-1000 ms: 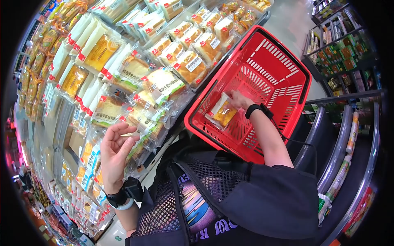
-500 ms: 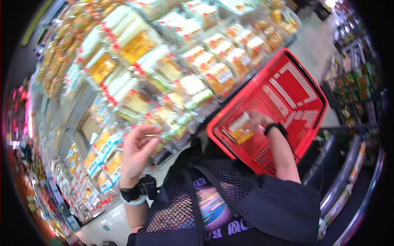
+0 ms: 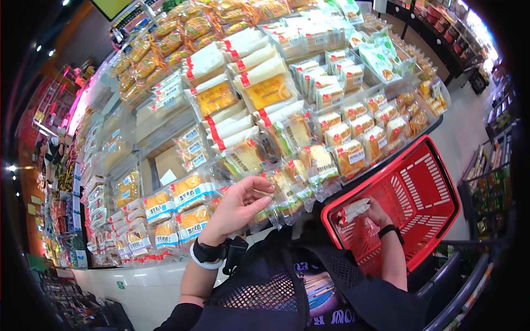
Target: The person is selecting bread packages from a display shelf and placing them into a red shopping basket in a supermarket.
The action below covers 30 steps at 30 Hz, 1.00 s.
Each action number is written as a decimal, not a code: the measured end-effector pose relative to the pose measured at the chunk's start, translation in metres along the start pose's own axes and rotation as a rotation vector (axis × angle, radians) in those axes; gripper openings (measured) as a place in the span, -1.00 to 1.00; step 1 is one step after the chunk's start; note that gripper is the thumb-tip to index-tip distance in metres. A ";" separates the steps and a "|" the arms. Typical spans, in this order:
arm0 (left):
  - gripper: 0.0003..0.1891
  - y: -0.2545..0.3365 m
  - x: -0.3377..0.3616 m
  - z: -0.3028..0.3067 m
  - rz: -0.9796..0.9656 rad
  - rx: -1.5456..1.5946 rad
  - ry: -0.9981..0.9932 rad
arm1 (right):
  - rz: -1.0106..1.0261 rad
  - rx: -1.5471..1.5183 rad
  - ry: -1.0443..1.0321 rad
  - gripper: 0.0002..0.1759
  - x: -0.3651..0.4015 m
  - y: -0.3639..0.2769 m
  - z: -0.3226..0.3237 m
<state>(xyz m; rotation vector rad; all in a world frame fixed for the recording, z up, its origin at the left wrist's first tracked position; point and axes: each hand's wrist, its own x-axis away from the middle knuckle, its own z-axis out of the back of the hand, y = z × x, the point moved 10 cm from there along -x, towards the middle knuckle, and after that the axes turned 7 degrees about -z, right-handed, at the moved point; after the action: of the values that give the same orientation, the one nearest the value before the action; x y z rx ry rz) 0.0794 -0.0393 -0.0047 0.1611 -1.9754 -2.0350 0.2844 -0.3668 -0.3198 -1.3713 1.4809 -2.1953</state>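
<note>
My left hand (image 3: pixel 238 209) hovers over the front edge of the bread display, fingers loosely curled, thumb apart, with nothing seen in it. Just beyond it lie bagged sandwich breads (image 3: pixel 287 185) in clear wrap. Inside the red shopping basket (image 3: pixel 411 185), my right hand (image 3: pixel 377 214) has its fingers closed at the end of a packaged bread (image 3: pixel 352 211) in a white and red wrapper. The package sits low in the basket's near left part, and my fingertips are partly hidden.
Trays of wrapped bread (image 3: pixel 265 91) fill the sloping display ahead. Blue-and-white bread packs (image 3: pixel 190 190) lie at the left. Dark rails (image 3: pixel 441 276) stand at the lower right, with shelves of goods (image 3: pixel 491 193) beyond. Tiled floor (image 3: pixel 149 287) shows below the display.
My view has swung, so the display and basket sit further right and more level. The packaged bread in my right hand has turned, showing its white and red side. My left hand stays raised.
</note>
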 end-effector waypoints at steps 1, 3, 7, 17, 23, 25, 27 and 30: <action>-0.72 0.007 -0.005 0.006 -0.027 -0.073 -0.007 | 0.001 -0.003 0.035 -0.23 -0.002 0.003 0.003; -0.70 0.026 -0.017 0.018 -0.072 -0.188 0.021 | 0.001 0.027 0.053 -0.19 -0.005 0.007 0.002; -0.62 0.044 -0.070 0.059 -0.253 -0.405 0.162 | 0.025 0.116 0.073 -0.17 -0.008 0.007 -0.004; -0.62 -0.001 -0.178 0.156 -0.122 -0.132 0.645 | 0.238 0.657 0.436 -0.59 0.017 -0.038 0.018; -0.66 -0.022 -0.201 0.152 -0.171 -0.124 0.631 | 0.390 0.569 0.690 -0.52 0.048 -0.089 0.021; -0.41 -0.022 -0.204 0.151 -0.198 -0.108 0.672 | 0.409 0.510 0.741 -0.55 0.057 -0.107 0.028; -0.62 -0.019 -0.201 0.149 -0.237 -0.052 0.734 | 0.410 0.448 0.827 -0.58 0.065 -0.122 0.037; -0.80 -0.015 -0.193 0.147 -0.192 -0.038 0.745 | 0.501 0.282 0.919 -0.54 0.094 -0.159 0.035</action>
<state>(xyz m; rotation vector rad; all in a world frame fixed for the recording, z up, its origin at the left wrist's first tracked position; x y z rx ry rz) 0.2186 0.1575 -0.0368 0.9728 -1.4804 -1.7392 0.3108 -0.3640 -0.1343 0.1701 1.3981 -2.6093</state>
